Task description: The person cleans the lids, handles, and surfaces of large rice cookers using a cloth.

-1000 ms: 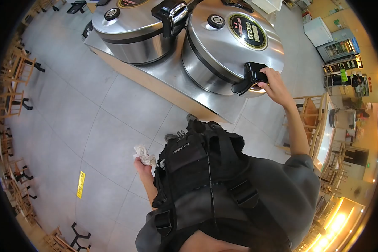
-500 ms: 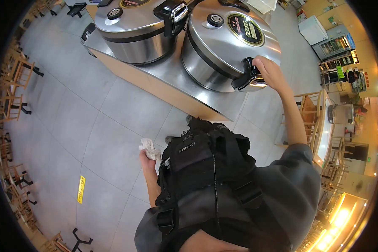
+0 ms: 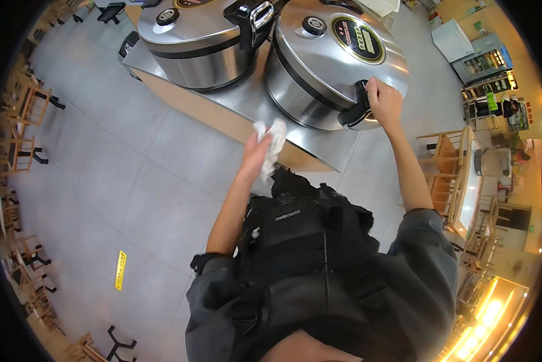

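Observation:
My right hand [image 3: 385, 104] is closed around the black side handle [image 3: 356, 108] of a large stainless-steel rice cooker [image 3: 301, 57], whose lid is down. In my left hand [image 3: 255, 155] is a crumpled white cloth [image 3: 275, 140], slightly blurred. That hand is in front of the counter's near edge, below the cooker. To the left stands a second steel cooker [image 3: 204, 66], also lidded, with a black and chrome latch [image 3: 253, 23] facing the first one.
Both cookers stand on a steel-topped counter [image 3: 337, 145] with a wooden side. A black bag [image 3: 301, 223] hangs on my chest. Wooden chairs line the left; a table [image 3: 469, 202] and chairs stand at right. A yellow strip [image 3: 121, 270] marks the floor.
My left hand has risen with the white cloth, up and right toward the counter edge. The right hand stays at the cooker handle while the view shifts slightly.

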Demonstrator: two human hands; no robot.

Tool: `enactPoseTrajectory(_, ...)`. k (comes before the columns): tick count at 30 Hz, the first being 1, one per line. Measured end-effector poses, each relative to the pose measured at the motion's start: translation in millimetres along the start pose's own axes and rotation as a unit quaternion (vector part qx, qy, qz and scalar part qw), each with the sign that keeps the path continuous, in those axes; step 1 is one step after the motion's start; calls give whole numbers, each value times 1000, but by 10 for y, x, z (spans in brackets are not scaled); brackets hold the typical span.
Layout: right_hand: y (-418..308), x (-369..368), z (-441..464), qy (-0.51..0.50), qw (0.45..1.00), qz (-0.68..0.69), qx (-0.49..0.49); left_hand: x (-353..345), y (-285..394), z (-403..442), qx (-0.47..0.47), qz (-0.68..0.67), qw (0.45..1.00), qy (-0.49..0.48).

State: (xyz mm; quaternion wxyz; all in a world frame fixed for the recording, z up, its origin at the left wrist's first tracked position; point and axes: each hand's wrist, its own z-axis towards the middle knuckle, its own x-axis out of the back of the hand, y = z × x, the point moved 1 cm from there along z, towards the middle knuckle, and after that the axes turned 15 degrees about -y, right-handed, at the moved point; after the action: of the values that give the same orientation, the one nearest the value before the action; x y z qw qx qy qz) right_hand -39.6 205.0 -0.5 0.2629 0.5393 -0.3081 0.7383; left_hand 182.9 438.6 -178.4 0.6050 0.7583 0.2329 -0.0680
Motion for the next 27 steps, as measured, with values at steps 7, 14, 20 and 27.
enactPoseTrajectory(7, -63, 60, -48, 32, 999, 0, -7, -614, 698, 804, -76, -291, 947, -113)
enactPoseTrajectory(14, -130, 76, -55, 28, 999, 18, 16, -910, 495, 1057, -253, -44, 953, 163)
enactPoseTrajectory(20, -155, 87, -21, 12, 998, 25, 56, -1011, 470, 1017, -222, 5, 953, 204)
enactPoseTrajectory(27, -198, 94, 16, 25, 991, 37, 122, -1377, 73, 1014, -270, -17, 914, 302)
